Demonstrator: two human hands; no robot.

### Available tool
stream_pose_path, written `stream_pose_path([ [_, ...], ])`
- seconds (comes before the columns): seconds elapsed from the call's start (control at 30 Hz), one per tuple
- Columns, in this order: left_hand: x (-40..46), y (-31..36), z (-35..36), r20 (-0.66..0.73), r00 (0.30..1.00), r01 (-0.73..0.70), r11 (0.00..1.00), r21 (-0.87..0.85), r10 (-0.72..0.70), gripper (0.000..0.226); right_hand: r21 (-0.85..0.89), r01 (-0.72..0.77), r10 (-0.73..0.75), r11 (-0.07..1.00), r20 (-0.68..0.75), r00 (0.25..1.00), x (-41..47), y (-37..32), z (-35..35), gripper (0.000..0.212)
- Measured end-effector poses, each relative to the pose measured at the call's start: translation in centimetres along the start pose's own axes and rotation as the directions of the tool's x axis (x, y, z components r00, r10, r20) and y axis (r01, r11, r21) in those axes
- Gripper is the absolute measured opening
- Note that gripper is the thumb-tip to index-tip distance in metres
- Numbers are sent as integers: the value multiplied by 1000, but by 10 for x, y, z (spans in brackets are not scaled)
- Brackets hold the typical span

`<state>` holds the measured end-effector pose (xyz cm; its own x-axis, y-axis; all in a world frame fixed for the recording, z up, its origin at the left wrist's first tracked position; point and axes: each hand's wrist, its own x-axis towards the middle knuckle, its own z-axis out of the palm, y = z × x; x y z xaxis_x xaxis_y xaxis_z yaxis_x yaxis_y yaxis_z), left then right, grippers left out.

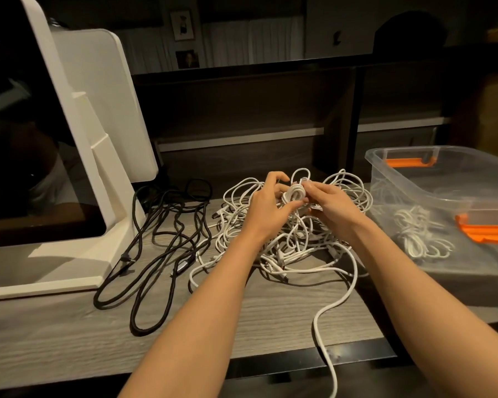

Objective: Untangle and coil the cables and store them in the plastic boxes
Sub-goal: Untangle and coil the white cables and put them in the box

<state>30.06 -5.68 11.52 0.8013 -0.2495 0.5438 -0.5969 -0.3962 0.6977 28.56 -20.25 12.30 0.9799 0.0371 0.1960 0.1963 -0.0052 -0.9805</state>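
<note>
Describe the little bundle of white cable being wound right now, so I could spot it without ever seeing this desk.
Start at the clear plastic box with orange handles on the right, then look left to the loose white cable pile. Just above that pile, both hands hold a small coil. Unlike the sprawling white tangle and the black cables farther left, it is wound tight.

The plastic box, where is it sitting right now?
In the head view the plastic box sits on the desk at the far right, just right of the white cable pile, with a few coiled white cables already inside.
</note>
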Motion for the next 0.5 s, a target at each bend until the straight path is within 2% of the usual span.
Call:
stream_pose_path([
  [0.13, 2, 0, -1, 31, 999, -7, 999, -43, 8, 30, 156, -60, 57, 986, 24, 998, 3, 0, -9, 31],
  [0.27, 4, 2, 0, 81, 997, 13, 997, -70, -8, 34, 319, -54, 85, 946, -86, 993, 4, 1, -6, 7],
  [0.33, 5, 1, 0, 108, 994, 24, 998, -52, -18, 34, 271, -10, 61, 963, -180, 982, 5, 2, -2, 7],
  [0.5, 3, 0, -3, 143, 989, 26, 1000, 14, -28, 31, -9, 94, -89, 996, -429, 899, 6, 5, 12, 14],
])
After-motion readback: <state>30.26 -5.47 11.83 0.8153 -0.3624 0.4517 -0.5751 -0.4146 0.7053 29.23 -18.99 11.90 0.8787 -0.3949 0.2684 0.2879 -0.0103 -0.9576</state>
